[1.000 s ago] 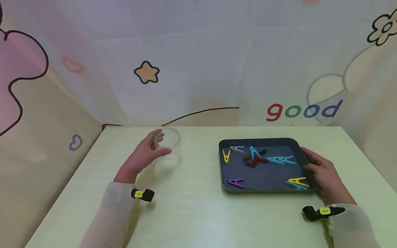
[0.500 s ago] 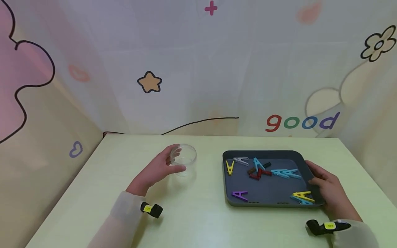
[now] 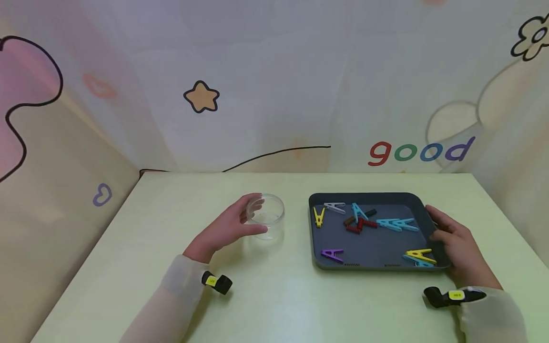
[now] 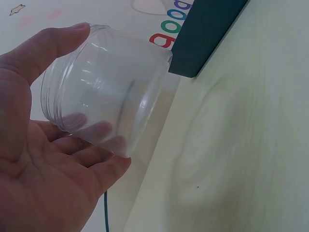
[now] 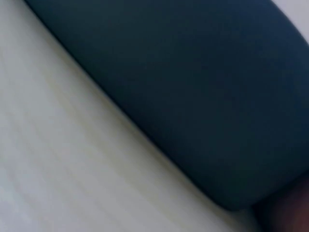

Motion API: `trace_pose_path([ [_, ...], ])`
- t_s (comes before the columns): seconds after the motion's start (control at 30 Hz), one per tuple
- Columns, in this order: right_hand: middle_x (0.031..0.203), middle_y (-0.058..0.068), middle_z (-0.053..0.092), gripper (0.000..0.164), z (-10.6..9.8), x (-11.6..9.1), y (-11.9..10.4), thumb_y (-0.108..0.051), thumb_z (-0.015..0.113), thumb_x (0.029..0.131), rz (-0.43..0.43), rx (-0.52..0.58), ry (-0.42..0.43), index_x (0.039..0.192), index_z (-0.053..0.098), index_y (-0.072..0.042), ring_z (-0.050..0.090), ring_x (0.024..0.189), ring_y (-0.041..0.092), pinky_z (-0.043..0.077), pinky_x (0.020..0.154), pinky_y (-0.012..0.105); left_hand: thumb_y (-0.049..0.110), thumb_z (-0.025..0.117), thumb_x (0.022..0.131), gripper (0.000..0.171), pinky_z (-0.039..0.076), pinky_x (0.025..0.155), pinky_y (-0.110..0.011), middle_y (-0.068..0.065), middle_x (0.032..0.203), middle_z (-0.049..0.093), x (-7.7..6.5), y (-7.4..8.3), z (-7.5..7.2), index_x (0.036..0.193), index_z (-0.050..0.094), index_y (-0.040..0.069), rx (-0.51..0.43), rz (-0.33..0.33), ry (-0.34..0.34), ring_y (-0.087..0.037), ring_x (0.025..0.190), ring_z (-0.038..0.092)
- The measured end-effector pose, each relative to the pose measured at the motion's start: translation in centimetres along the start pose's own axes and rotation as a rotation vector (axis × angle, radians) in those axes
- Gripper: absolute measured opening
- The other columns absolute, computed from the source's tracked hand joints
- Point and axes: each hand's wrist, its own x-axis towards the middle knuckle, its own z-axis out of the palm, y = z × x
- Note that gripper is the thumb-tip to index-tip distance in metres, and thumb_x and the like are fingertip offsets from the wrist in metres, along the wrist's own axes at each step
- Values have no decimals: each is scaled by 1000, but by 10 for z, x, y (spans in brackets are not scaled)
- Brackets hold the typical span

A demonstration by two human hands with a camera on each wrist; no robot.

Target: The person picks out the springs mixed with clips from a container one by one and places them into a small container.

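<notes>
My left hand grips a clear, lidless jar around its side, thumb on one side and fingers on the other. In the left wrist view the jar looks empty, with its threaded rim towards the thumb. To the right, a dark grey tray holds small clothespins: a purple one, a white one, yellow ones and several blue ones. Short ribbed red pieces and dark ones lie mid-tray. My right hand holds the tray's right edge, thumb over the rim.
The pale tabletop ends at a printed backdrop behind and at the sides. In the right wrist view the tray's dark outer wall fills most of the picture, with the table beside it.
My left hand has carried the jar rightward, closer to the tray. The tray, with my right hand at its edge, has shifted slightly to the right.
</notes>
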Motion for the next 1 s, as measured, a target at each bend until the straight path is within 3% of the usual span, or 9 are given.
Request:
trace_pose_path([
  [0.23,151,-5,32,62,1,2,-5,0,35,97,38,8,14,152,29,-28,50,100,0,52,76,12,38,77,81,77,31,116,-40,1,153,39,2,0,7,144,33,31,15,21,-52,-11,142,36],
  [0.37,147,-4,36,63,0,1,-5,1,37,96,49,19,30,151,32,-29,51,98,1,52,75,13,35,77,83,74,32,115,-42,0,153,38,3,-1,12,143,33,33,-2,30,-97,-11,142,35],
  [0.53,139,-7,42,64,-2,-1,-4,3,39,95,40,18,45,151,34,-26,51,98,0,50,74,12,25,76,84,72,31,116,-43,-6,153,38,4,-4,19,142,33,27,-19,50,-150,-15,144,33],
  [1.0,142,-6,41,64,-3,0,-3,3,42,94,28,-51,65,151,33,-25,47,101,1,48,73,11,20,77,82,73,32,115,-44,-5,150,41,10,-17,26,140,32,21,-15,34,-175,-16,142,35],
])
